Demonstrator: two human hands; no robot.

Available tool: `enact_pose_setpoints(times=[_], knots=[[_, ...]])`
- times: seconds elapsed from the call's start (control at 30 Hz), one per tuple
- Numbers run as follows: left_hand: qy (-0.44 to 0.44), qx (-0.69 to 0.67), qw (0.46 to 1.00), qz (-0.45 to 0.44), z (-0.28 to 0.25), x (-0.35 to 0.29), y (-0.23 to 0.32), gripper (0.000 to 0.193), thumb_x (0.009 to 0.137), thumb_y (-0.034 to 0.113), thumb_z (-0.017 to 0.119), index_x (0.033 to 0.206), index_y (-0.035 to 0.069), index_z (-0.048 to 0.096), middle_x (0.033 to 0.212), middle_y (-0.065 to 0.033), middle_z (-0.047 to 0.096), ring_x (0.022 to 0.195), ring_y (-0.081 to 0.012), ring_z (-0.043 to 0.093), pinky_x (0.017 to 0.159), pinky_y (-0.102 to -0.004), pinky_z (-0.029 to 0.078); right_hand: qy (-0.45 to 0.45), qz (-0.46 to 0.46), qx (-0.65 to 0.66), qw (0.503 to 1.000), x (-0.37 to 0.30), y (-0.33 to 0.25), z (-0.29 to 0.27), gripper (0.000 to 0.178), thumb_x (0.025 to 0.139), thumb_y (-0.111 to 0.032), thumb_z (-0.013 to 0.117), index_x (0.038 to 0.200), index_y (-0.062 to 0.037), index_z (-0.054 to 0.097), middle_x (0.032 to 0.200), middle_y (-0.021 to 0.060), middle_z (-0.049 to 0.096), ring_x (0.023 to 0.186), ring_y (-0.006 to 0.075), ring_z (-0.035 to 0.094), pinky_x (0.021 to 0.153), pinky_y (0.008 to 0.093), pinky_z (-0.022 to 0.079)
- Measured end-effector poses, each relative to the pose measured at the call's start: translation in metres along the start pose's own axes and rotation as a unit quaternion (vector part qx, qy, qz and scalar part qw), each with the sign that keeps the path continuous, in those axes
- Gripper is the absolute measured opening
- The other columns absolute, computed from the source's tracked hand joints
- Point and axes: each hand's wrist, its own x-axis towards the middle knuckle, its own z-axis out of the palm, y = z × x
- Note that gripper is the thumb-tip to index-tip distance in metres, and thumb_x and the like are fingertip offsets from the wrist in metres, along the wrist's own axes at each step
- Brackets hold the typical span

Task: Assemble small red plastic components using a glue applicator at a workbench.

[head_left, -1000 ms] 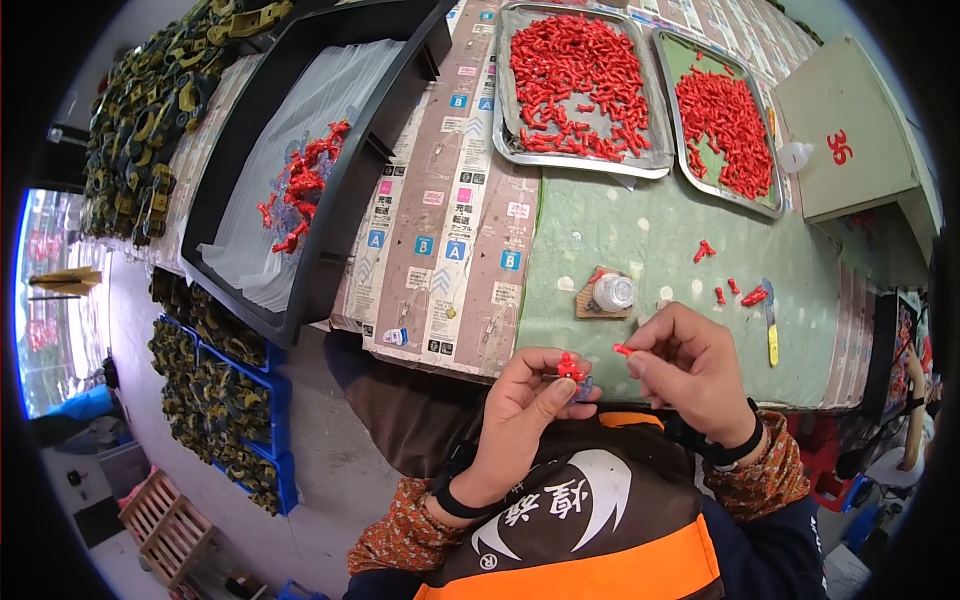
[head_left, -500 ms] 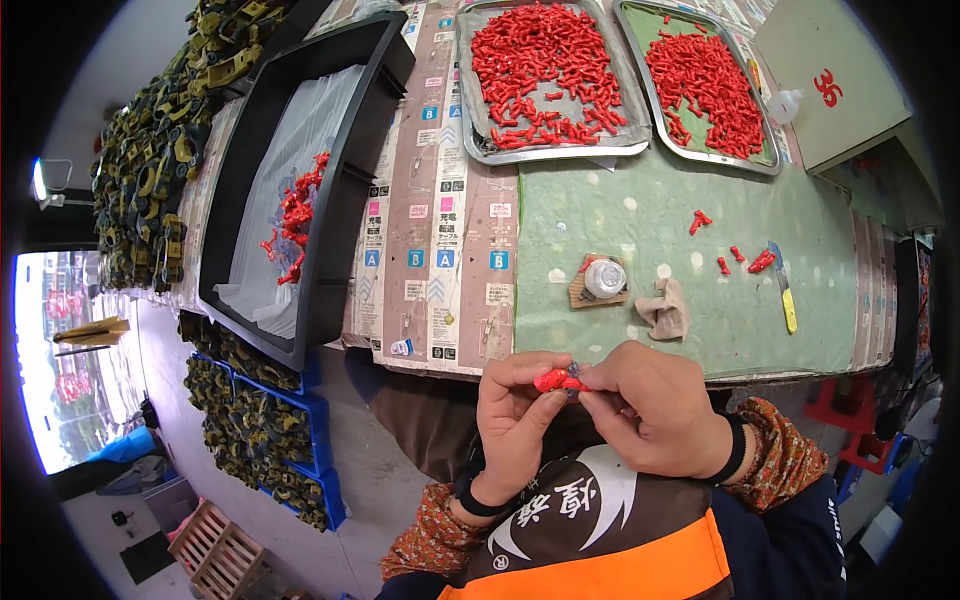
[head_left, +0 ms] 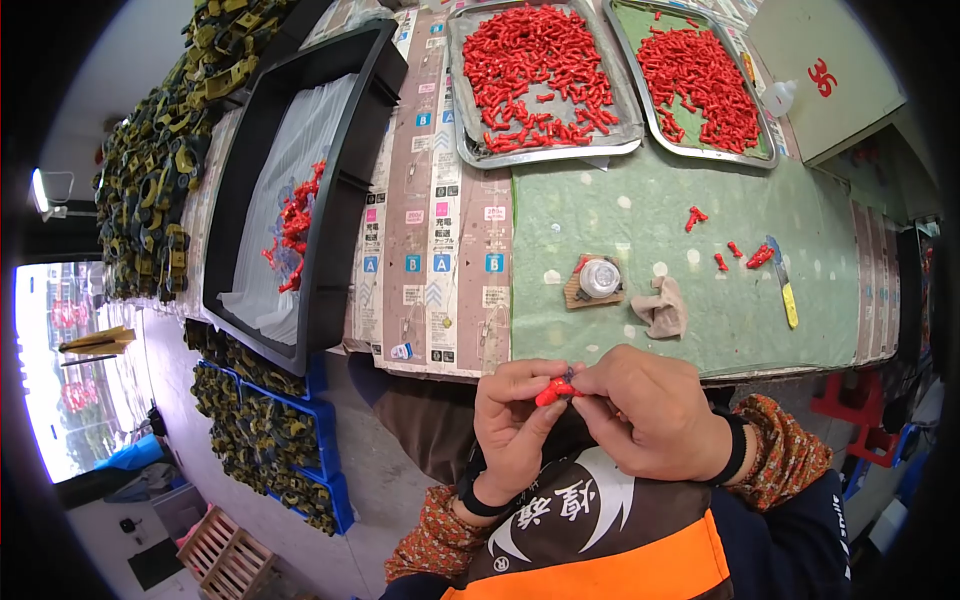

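Just off the table's near edge, my left hand (head_left: 508, 425) and my right hand (head_left: 655, 412) pinch a small red plastic part (head_left: 552, 391) between their fingertips. A bluish-grey bit shows at its upper right end. The right fingers hide some of the part, so its full shape cannot be made out. Beyond my hands, a small round clear jar (head_left: 600, 278) stands on a piece of brown cardboard (head_left: 577, 294). Beside it lies a crumpled beige cloth (head_left: 661, 306).
Two metal trays (head_left: 548, 156) (head_left: 735, 157) of red pieces stand at the back. Loose red pieces (head_left: 697, 218) and a yellow-handled knife (head_left: 788, 305) lie on the green mat (head_left: 560, 210). Left, a black bin (head_left: 328, 235) holds red parts on white sheeting; blue crates (head_left: 325, 455) stand below.
The red part has turned a little in my fingers, its left end now lower. Both hands stay closed on it in nearly the same place. The view has shifted slightly.
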Motion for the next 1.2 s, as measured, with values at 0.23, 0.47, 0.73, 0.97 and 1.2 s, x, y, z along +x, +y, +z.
enact_pose_setpoints(times=[0.23,0.47,0.73,0.97,1.2], knots=[[-0.044,0.011,0.999,0.028,-0.004,0.002,-0.002,0.029,0.097,-0.008,0.063,0.120,0.003,0.050,0.130,-0.0228,0.057,0.122,-0.0339,0.064,0.105,-0.0429,0.052,-0.007,-0.007,-0.006,1.000,0.000,0.001,0.001,0.019,0.082,-0.002,0.073,0.095,-0.0025,0.059,0.080,0.0116,0.059,0.064,0.0306,0.062,0.056,0.0394,0.049],[-0.046,0.050,0.996,0.055,-0.008,0.002,-0.004,0.029,0.096,-0.007,0.065,0.120,0.003,0.053,0.128,-0.0219,0.058,0.121,-0.0344,0.064,0.102,-0.0401,0.055,-0.021,-0.005,-0.015,1.000,0.002,-0.001,-0.001,0.019,0.081,-0.002,0.073,0.095,-0.0020,0.059,0.080,0.0118,0.059,0.064,0.0306,0.062,0.056,0.0396,0.050],[-0.062,0.136,0.983,0.106,-0.014,0.005,-0.004,0.027,0.096,-0.003,0.067,0.119,0.004,0.055,0.126,-0.0224,0.060,0.118,-0.0352,0.066,0.096,-0.0371,0.057,-0.028,-0.030,-0.028,0.999,0.001,0.001,0.002,0.020,0.081,-0.003,0.073,0.095,-0.0021,0.059,0.078,0.0106,0.056,0.063,0.0290,0.061,0.053,0.0385,0.049],[-0.114,0.242,0.954,0.133,-0.030,0.006,0.000,0.028,0.095,0.000,0.069,0.119,0.005,0.055,0.125,-0.0231,0.059,0.118,-0.0402,0.067,0.094,-0.0396,0.060,-0.045,-0.066,-0.055,0.995,-0.001,0.004,0.001,0.023,0.077,-0.003,0.074,0.094,-0.0027,0.058,0.077,0.0082,0.052,0.064,0.0255,0.061,0.049,0.0367,0.048],[-0.113,0.304,0.925,0.199,-0.027,0.017,0.007,0.034,0.086,-0.006,0.076,0.115,0.005,0.062,0.120,-0.0222,0.069,0.109,-0.0378,0.072,0.089,-0.0400,0.062,-0.065,-0.114,-0.093,0.987,-0.003,0.009,-0.001,0.024,0.072,-0.006,0.071,0.092,-0.0027,0.058,0.076,0.0075,0.051,0.064,0.0240,0.061,0.050,0.0350,0.049]])
